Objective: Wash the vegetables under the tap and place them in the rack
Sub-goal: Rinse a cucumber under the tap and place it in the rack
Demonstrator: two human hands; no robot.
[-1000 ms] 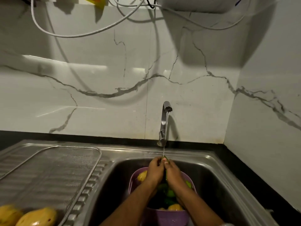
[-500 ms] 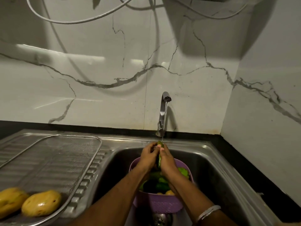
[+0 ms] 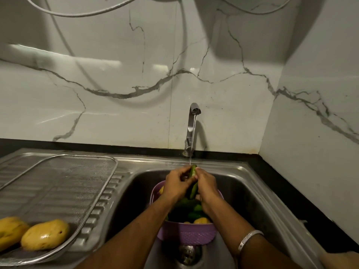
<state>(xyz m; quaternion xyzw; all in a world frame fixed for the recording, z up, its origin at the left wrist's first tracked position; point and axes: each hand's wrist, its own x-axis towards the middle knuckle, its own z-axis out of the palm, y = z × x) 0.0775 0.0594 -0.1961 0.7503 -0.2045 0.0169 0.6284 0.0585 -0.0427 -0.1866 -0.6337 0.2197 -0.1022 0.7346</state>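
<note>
Both hands hold one long green vegetable (image 3: pixel 193 171) upright under the thin stream from the tap (image 3: pixel 192 121). My left hand (image 3: pixel 177 184) grips its left side and my right hand (image 3: pixel 206 186) wraps its lower part. Below them a purple basket (image 3: pixel 186 232) sits in the sink (image 3: pixel 250 193) with several green and yellow vegetables (image 3: pixel 194 214) inside. The mesh rack (image 3: pixel 64 183) lies on the drainboard at the left, and two yellow mangoes (image 3: pixel 45 234) rest at its near end.
The sink drain (image 3: pixel 188 254) shows just in front of the basket. A marble wall (image 3: pixel 310 144) closes off the right side beyond a black counter strip (image 3: pixel 287 193). White cables (image 3: pixel 81 13) hang along the back wall above.
The view has tilted down and closer. My hands have lifted the green vegetable slightly higher under the stream; the basket, rack and mangoes stay where they were.
</note>
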